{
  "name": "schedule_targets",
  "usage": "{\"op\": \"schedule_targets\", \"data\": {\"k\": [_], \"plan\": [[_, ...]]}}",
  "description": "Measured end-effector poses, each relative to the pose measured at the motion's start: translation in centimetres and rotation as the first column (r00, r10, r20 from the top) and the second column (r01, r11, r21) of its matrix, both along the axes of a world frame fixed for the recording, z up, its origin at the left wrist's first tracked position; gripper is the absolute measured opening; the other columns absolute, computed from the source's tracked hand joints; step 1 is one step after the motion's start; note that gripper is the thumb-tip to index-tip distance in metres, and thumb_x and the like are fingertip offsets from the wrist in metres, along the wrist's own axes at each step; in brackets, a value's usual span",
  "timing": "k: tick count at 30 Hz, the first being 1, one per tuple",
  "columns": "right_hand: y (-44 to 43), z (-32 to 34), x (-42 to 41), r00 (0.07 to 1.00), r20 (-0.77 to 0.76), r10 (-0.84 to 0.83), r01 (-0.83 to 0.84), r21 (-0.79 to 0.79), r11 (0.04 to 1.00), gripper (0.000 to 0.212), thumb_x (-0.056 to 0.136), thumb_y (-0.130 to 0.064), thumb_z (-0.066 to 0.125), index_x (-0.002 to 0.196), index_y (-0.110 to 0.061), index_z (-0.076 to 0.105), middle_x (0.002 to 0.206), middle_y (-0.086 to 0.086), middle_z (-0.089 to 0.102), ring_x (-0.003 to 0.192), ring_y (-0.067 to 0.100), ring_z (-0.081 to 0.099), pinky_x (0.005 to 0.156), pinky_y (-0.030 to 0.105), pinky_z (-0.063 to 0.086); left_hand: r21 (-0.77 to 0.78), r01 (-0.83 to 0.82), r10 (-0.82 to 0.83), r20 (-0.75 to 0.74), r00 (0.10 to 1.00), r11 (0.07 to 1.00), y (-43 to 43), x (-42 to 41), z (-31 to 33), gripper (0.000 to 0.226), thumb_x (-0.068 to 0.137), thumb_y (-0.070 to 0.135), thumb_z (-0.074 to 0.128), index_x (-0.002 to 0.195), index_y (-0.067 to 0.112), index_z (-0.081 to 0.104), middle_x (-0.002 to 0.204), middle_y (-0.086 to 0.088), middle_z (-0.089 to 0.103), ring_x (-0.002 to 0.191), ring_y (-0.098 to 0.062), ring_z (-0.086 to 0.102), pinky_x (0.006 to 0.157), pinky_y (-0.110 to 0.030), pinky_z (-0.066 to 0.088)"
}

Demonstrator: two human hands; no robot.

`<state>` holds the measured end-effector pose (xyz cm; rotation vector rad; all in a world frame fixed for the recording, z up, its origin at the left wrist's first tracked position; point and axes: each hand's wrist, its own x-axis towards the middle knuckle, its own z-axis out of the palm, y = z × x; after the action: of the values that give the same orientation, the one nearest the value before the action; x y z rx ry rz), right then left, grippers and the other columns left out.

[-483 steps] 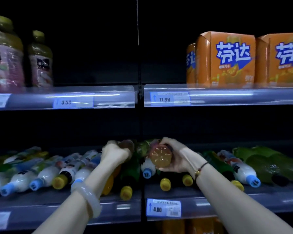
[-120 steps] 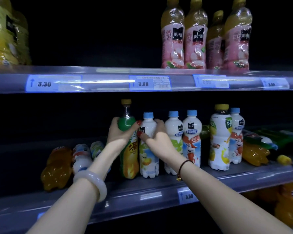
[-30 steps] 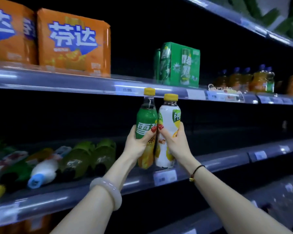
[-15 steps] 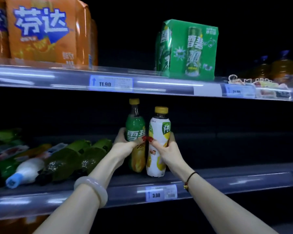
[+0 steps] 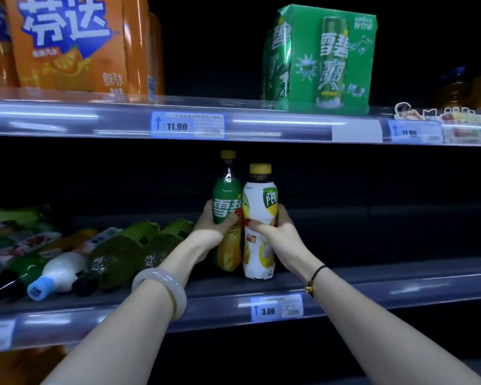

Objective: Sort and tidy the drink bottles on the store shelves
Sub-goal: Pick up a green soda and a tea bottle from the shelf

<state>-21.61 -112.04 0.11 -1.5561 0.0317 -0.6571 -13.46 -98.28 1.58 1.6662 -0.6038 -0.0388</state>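
Your left hand (image 5: 214,227) has its fingers (image 5: 207,211) curled round the middle of the green bottle (image 5: 225,195). Your right hand (image 5: 278,234) has its fingers (image 5: 283,215) wrapped round the white bottle (image 5: 260,254). Both bottles are upright with their yellow caps up, touching side by side between your two thumbs. Below your fingers, the white bottle's base looks to be on the shelf (image 5: 372,284) or just above it. The green bottle's base is partly behind your left wrist, so I cannot tell whether it has landed. To place them well, set both bases flat before you loosen either grip. Press the pair lightly together so they stand in one row, and turn the printed faces toward you. Release one hand at a time, since the tall, narrow green bottle looks the likelier to tip. To the left of your left fingers the fallen bottles (image 5: 109,257) lie in a heap on the same shelf with their caps toward you, so leave room there to right them. As for writing, the green bottle shows 雪碧 in white, and the white bottle has a green patch with what looks like 阳, partly cut off. The lower price tag (image 5: 277,308), beneath your right fingers, reads 3.00, and the upper price tag (image 5: 188,125) above them reads 11.90. The orange multipack (image 5: 72,43), up and left of your fingers, reads 芬达, and the green multipack (image 5: 322,59), up and right, reads 雪碧.
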Motion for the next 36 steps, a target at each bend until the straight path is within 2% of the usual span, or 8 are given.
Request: {"op": "schedule_targets", "data": {"k": [4, 7, 9, 13, 19, 22, 27, 36], "plan": [[0.5, -0.2, -1.2, 0.99, 0.129, -0.057, 0.072, -0.114, 0.991, 0.055, 0.073, -0.006, 0.077, 0.116, -0.02, 0.046, 0.1, 0.002, 0.068, 0.084, 0.007, 0.069, 0.064, 0.018, 0.054, 0.017, -0.147, 0.145, 0.106, 0.984, 0.989, 0.1, -1.4, -0.3, 0.087, 0.082, 0.026, 0.07, 0.149, 0.017, 0.015, 0.146, -0.012, 0.04, 0.132, -0.027, 0.04, 0.109, -0.04, 0.036], [2.1, -0.6, -3.0, 0.961, 0.269, -0.067, 0.133, -0.235, 0.963, 0.055, 0.073, -0.004, 0.077, 0.113, -0.025, 0.046, 0.1, -0.011, 0.068, 0.093, 0.006, 0.066, 0.076, 0.019, 0.053, -0.188, -0.147, 0.207, 0.355, 0.912, 0.971, 1.4, -4.3, -1.0, 0.069, 0.073, 0.01, 0.068, 0.135, 0.015, 0.038, 0.129, -0.011, 0.052, 0.122, -0.022, 0.049, 0.104, -0.033, 0.039], [4.1, -0.3, -4.4, 0.934, 0.352, -0.058, 0.16, -0.268, 0.95, 0.057, 0.074, -0.002, 0.075, 0.118, -0.021, 0.044, 0.102, -0.017, 0.066, 0.099, 0.009, 0.064, 0.083, 0.025, 0.053, -0.176, 0.025, 0.048, 0.399, 0.916, 0.984, 2.9, -6.5, -1.4, 0.057, 0.067, 0.008, 0.059, 0.123, 0.014, 0.048, 0.118, -0.006, 0.059, 0.114, -0.014, 0.055, 0.098, -0.031, 0.045], [10.0, 1.6, -6.6, 0.93, 0.367, -0.024, 0.151, -0.322, 0.934, 0.058, 0.073, -0.001, 0.075, 0.116, -0.012, 0.037, 0.102, -0.006, 0.06, 0.097, 0.008, 0.063, 0.082, 0.027, 0.055, -0.114, 0.305, -0.262, 0.29, 0.921, 0.946, 7.7, -9.3, -1.3, 0.06, 0.062, 0.006, 0.065, 0.116, 0.022, 0.046, 0.107, 0.006, 0.063, 0.098, 0.0, 0.063, 0.084, -0.022, 0.052], [22.4, -1.4, -7.8, 0.989, 0.145, 0.008, 0.026, -0.233, 0.972, 0.059, 0.076, -0.017, 0.078, 0.12, -0.01, 0.039, 0.104, -0.002, 0.063, 0.09, 0.0, 0.065, 0.078, 0.019, 0.055, -0.048, 0.228, -0.206, 0.28, 0.938, 0.972, 20.0, -10.1, -3.6, 0.06, 0.069, 0.004, 0.07, 0.125, 0.009, 0.049, 0.118, -0.003, 0.065, 0.107, -0.01, 0.063, 0.091, -0.026, 0.052], [29.2, -3.8, -7.9, 0.993, 0.028, 0.114, -0.11, -0.115, 0.987, 0.062, 0.078, -0.021, 0.076, 0.126, -0.006, 0.04, 0.115, 0.008, 0.064, 0.104, 0.017, 0.066, 0.092, 0.037, 0.054, 0.009, 0.247, -0.245, 0.18, 0.953, 0.969, 27.7, -10.4, -6.2, 0.058, 0.071, 0.011, 0.075, 0.123, 0.02, 0.052, 0.115, 0.006, 0.067, 0.103, -0.007, 0.065, 0.087, -0.028, 0.054], [39.3, -8.0, -8.3, 0.972, -0.124, 0.2, -0.196, 0.047, 0.979, 0.063, 0.066, -0.025, 0.078, 0.121, -0.009, 0.051, 0.115, 0.013, 0.068, 0.103, 0.027, 0.067, 0.092, 0.049, 0.053, 0.055, 0.265, -0.264, -0.032, 0.964, 0.963, 39.4, -10.5, -10.4, 0.066, 0.064, 0.019, 0.079, 0.125, 0.018, 0.052, 0.118, -0.005, 0.066, 0.107, -0.02, 0.065, 0.094, -0.045, 0.052], [52.8, -13.6, -7.0, 0.93, -0.246, 0.274, -0.262, 0.081, 0.962, 0.06, 0.067, -0.019, 0.08, 0.12, -0.011, 0.053, 0.11, 0.008, 0.07, 0.1, 0.023, 0.069, 0.09, 0.047, 0.055, 0.11, 0.198, -0.166, -0.246, 0.955, 0.974, 53.5, -10.6, -15.4, 0.068, 0.071, 0.006, 0.078, 0.129, 0.017, 0.043, 0.117, -0.005, 0.065, 0.106, -0.02, 0.065, 0.088, -0.043, 0.054]]}}
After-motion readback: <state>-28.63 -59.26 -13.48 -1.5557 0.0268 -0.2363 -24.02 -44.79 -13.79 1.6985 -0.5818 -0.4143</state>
